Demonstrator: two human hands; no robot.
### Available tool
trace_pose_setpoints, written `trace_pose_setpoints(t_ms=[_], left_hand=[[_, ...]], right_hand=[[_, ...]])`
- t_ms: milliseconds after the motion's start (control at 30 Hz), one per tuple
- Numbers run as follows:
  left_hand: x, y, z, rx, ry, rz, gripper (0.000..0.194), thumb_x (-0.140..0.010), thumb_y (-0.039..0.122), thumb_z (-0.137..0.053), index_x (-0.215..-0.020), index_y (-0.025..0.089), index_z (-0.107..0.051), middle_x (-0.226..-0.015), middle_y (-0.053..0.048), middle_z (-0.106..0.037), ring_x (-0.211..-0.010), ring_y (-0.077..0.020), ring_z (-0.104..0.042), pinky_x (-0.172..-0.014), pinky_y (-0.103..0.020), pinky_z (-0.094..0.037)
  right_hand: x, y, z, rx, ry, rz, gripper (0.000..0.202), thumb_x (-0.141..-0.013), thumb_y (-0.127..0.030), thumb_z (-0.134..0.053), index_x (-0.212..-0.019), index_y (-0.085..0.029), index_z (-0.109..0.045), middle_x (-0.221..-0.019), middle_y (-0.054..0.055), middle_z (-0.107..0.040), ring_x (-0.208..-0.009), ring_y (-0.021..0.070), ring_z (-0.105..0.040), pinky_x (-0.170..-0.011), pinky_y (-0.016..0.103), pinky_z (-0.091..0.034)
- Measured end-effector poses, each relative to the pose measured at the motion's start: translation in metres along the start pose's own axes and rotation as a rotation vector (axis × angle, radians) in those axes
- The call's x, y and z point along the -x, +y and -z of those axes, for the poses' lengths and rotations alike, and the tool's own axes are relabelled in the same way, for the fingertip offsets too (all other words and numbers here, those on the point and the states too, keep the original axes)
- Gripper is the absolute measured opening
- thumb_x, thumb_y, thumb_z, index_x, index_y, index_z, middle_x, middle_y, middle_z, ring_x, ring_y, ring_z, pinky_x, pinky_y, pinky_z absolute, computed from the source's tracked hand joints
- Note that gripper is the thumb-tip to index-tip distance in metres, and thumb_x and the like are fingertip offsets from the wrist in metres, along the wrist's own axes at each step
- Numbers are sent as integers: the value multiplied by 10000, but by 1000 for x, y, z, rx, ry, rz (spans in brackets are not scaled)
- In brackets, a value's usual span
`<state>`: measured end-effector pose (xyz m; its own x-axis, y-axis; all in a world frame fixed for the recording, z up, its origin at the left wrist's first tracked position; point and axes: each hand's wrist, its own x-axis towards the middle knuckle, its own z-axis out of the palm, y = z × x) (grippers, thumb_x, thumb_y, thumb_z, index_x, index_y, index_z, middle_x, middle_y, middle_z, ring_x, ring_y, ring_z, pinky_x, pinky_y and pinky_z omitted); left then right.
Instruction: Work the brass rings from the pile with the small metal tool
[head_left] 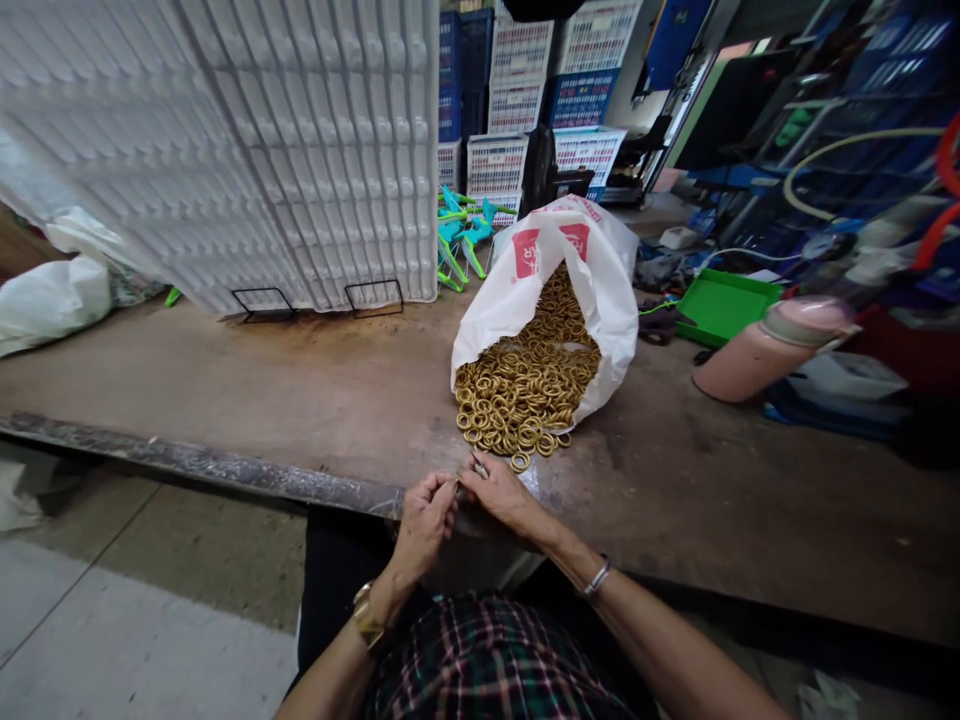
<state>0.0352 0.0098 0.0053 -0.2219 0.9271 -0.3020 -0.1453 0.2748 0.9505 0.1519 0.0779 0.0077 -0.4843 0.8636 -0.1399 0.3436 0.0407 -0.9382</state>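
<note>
My left hand (426, 515) and my right hand (498, 490) meet at the table's front edge, fingertips almost touching. The left fingers are closed in a pinch; what sits between them is too small to make out. Closed too, my right hand has a small, thin, pointed tool (478, 466) showing between thumb and forefinger; its exact kind is unclear. Just beyond the hands, many gold-coloured metal rings (517, 395) spill from a white plastic bag (491, 310) with red print, lying on its side. One loose ring (520, 462) lies nearest my right hand.
The brown table (300, 400) carries tall stacked white ribbed trays (322, 150) at the left. A pink bottle (757, 350) and a green tray (727, 305) are on the right. Turquoise-and-green plastic items (465, 235) lie behind the bag, with stacked crates (499, 165) farther back.
</note>
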Motion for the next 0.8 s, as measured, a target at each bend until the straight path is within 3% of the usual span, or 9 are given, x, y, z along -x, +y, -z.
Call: trace_pose_setpoints(t_ms=[200, 600, 800], left_hand=[[5, 5, -3, 223, -149, 139, 307, -707, 462, -586, -765, 175, -494, -554, 52, -502, -376, -46, -387, -333, -146, -246], [0, 14, 2, 238, -261, 88, 285, -733, 439, -582, -748, 171, -487, -563, 52, -495, -393, -41, -390, -350, -154, -260], [-6, 20, 9, 209, -303, 71, 263, -749, 408, -574, -720, 174, -457, -570, 54, -488, -401, -39, -386, -349, -148, -275]], right_hand=[[2, 3, 3, 7, -13, 6, 131, -762, -276, -432, -687, -176, -470, -543, -67, -450, -535, 85, -409, -529, 200, -313], [7, -5, 3, -96, 46, 91, 168, -796, -260, -409, -654, -181, -454, -543, -60, -453, -524, 82, -415, -537, 195, -340], [7, -5, 3, 91, 131, 98, 161, -826, -208, -374, -754, -173, -514, -565, -41, -490, -532, 94, -449, -545, 201, -335]])
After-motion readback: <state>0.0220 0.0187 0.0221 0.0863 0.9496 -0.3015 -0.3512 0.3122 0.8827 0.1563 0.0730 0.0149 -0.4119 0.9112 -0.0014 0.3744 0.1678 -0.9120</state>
